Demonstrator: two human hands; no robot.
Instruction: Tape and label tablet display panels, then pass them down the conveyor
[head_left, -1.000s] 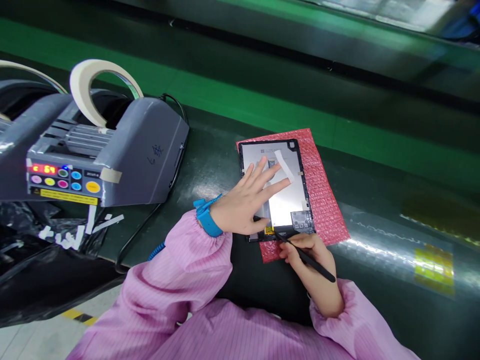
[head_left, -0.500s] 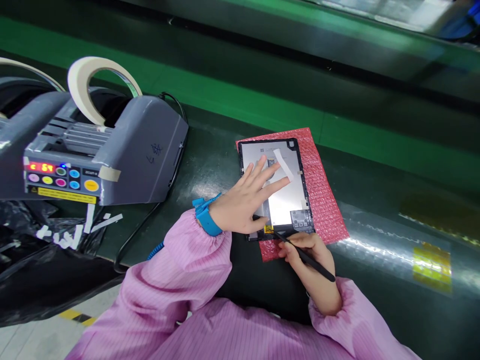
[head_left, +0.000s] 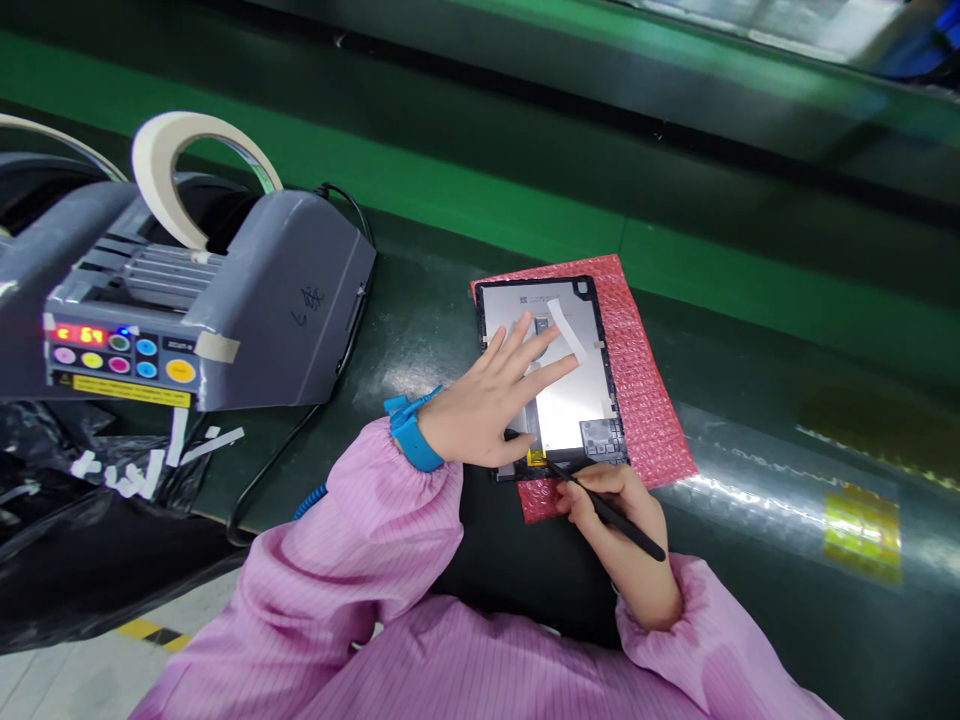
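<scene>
A tablet panel (head_left: 581,400) lies back side up on a red bubble-wrap sheet (head_left: 645,400), with a strip of white tape (head_left: 566,328) on its upper part. My left hand (head_left: 491,400) rests flat on the panel, fingers spread. A blue wrist strap (head_left: 409,435) circles that wrist. My right hand (head_left: 626,530) grips a thin black stylus-like tool (head_left: 607,512) like a pen. The tool's tip touches the panel's near edge by a small yellow part (head_left: 537,458).
A grey tape dispenser machine (head_left: 202,310) with a cream tape roll (head_left: 176,165) and coloured buttons stands at the left. Cut tape strips (head_left: 150,460) lie on black plastic under it. A black cable (head_left: 277,460) runs along the dark bench. A green conveyor belt (head_left: 525,215) runs behind.
</scene>
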